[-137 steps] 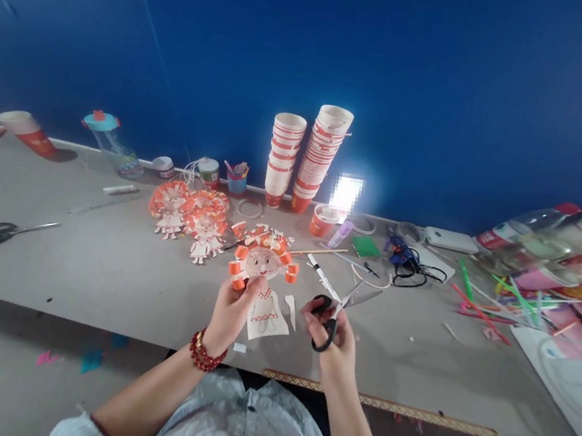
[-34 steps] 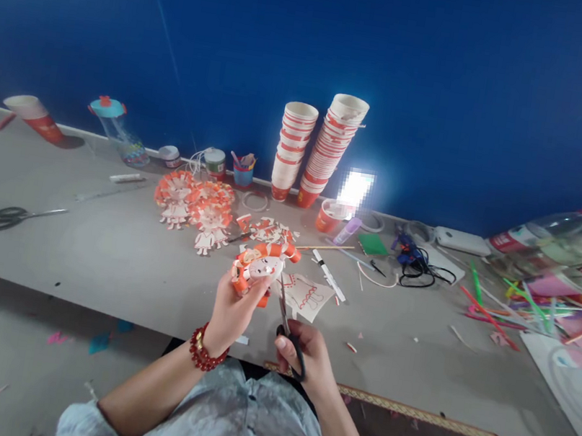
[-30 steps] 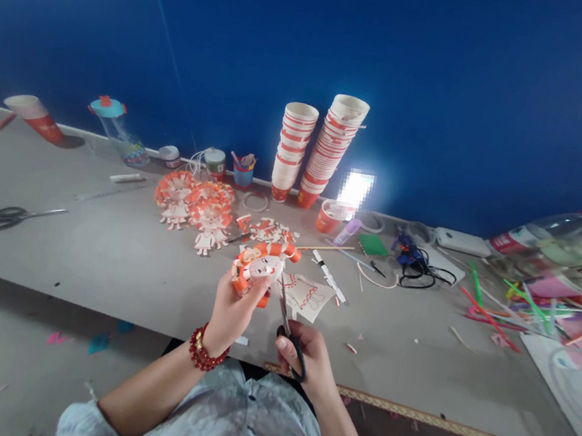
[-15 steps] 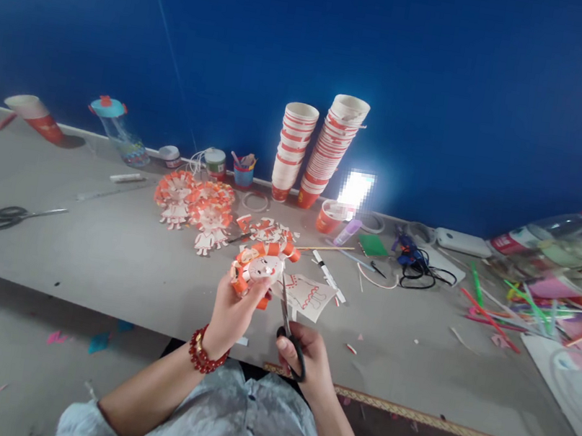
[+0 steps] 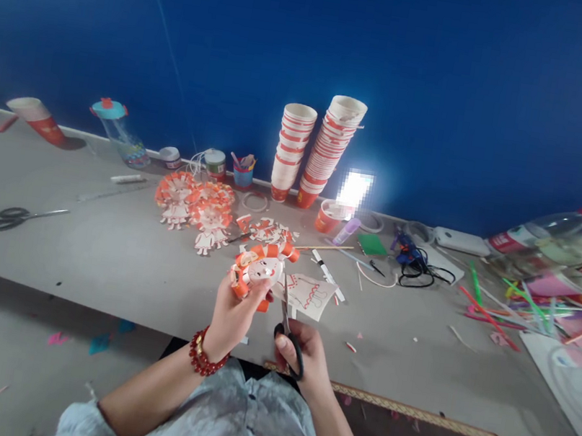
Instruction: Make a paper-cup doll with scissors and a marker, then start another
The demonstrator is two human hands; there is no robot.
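Observation:
My left hand (image 5: 236, 312) grips a paper doll (image 5: 264, 268) by its head, which has a drawn face and curled orange strips around it. The doll's white body (image 5: 312, 297), marked with red lines, stretches to the right. My right hand (image 5: 307, 355) is closed on the black handles of a pair of scissors (image 5: 285, 313). Their blades point up and away, against the paper just right of the head. Whether the blades are parted is hard to tell. Beyond my left hand lie finished-looking orange-haired paper dolls (image 5: 211, 228) and a heap of orange and white scraps (image 5: 270, 231).
Two tall stacks of paper cups (image 5: 293, 153) stand by the blue wall, near a bright lit screen (image 5: 354, 192). A second pair of scissors (image 5: 23, 214) lies at left. To the right are a glue gun (image 5: 411, 254) with a black cord and a pile of coloured straws (image 5: 490, 310).
Very little differs. My right hand and the scissors have shifted slightly to the left, while the left hand keeps its hold on the paper doll.

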